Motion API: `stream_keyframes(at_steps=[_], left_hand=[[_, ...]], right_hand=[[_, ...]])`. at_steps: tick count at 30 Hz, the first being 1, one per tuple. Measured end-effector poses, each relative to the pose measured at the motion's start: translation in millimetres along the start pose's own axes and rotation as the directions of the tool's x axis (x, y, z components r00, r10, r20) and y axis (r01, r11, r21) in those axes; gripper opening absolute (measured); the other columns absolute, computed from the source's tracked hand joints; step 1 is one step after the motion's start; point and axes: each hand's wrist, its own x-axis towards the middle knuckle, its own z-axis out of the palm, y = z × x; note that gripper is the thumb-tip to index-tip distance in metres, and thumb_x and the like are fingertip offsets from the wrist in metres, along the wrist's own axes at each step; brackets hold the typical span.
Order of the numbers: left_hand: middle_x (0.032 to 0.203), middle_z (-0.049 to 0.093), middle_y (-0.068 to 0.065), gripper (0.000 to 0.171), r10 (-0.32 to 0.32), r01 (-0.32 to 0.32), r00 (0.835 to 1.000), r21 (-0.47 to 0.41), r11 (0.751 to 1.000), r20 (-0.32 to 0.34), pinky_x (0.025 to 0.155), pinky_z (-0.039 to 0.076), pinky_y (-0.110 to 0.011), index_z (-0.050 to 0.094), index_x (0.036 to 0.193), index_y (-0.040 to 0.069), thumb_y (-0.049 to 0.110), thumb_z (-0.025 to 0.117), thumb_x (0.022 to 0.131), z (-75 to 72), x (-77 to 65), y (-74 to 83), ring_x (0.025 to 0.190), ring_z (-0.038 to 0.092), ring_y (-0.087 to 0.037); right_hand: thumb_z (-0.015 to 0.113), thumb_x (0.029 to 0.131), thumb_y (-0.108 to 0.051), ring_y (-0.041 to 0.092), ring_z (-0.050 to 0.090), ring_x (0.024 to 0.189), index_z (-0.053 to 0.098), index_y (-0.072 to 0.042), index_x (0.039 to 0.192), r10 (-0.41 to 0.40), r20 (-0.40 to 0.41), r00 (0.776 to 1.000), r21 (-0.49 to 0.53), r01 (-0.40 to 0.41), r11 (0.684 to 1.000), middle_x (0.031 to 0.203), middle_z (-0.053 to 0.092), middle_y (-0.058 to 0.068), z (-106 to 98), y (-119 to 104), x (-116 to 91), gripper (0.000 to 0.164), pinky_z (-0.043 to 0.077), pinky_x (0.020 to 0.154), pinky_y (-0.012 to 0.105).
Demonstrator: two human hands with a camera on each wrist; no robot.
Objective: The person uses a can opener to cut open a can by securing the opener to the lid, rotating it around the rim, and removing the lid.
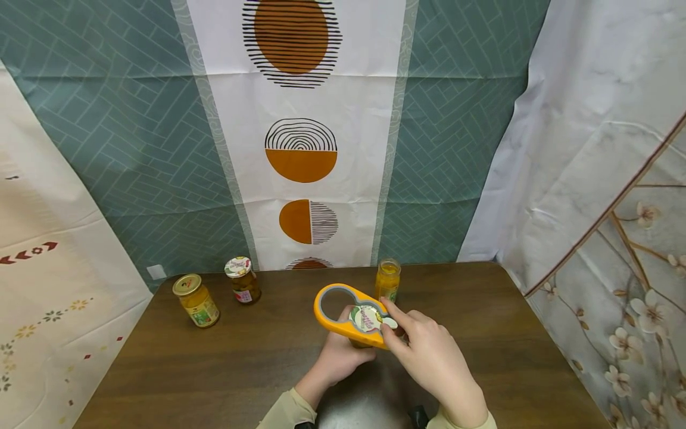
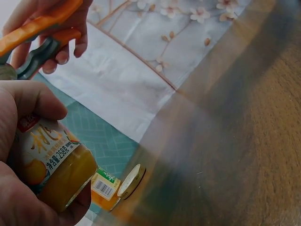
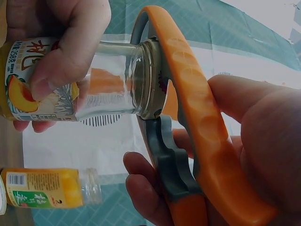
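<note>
My left hand [image 1: 340, 357] grips a glass jar of peaches [image 3: 42, 84] by its labelled body, thumb over the label in the right wrist view. The jar's patterned lid [image 1: 365, 319] sits inside the jaws of an orange and grey jar opener [image 1: 343, 329], which bears on the lid's rim. My right hand [image 1: 434, 351] grips the opener's handles, fingers curled round them. Just beyond the hands, a lidless jar with yellow contents [image 1: 388, 280] stands on the table, and a loose gold lid [image 2: 131, 181] lies beside it in the left wrist view.
At the left of the wooden table [image 1: 257, 369] stand two lidded jars, one gold-topped with yellow contents [image 1: 197, 302] and one white-topped and darker [image 1: 243, 281]. A patterned curtain [image 1: 316, 119] hangs behind the far edge, and a floral one [image 1: 632, 310] at the right.
</note>
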Motion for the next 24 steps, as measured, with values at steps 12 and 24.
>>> stream_keyframes(at_steps=[12, 24], left_hand=[[0.117, 0.061, -0.004, 0.074, 0.006, -0.005, 0.999, -0.045, 0.999, 0.031, 0.079, 0.049, -0.029, 0.045, 0.129, 0.011, -0.014, 0.072, 0.065, -0.7, 2.7, -0.9, 0.099, 0.057, -0.018], [0.115, 0.062, -0.002, 0.075, 0.027, -0.025, 0.999, -0.039, 0.999, 0.033, 0.081, 0.05, -0.028, 0.045, 0.128, 0.014, -0.011, 0.073, 0.063, -0.3, 1.2, -2.3, 0.098, 0.058, -0.017]], right_hand=[[0.063, 0.093, -0.04, 0.002, 0.05, 0.064, 0.057, -0.036, 0.139, 0.006, 0.038, 0.999, 0.005, -0.006, 1.0, 0.077, 0.051, -0.02, -3.1, 1.5, 2.9, 0.046, 0.045, 0.057, 0.03], [0.064, 0.093, -0.043, -0.003, 0.052, 0.069, 0.055, -0.04, 0.139, -0.006, 0.058, 0.998, 0.013, 0.005, 1.0, 0.078, 0.051, -0.023, -2.9, 5.1, 1.4, 0.047, 0.048, 0.06, 0.029]])
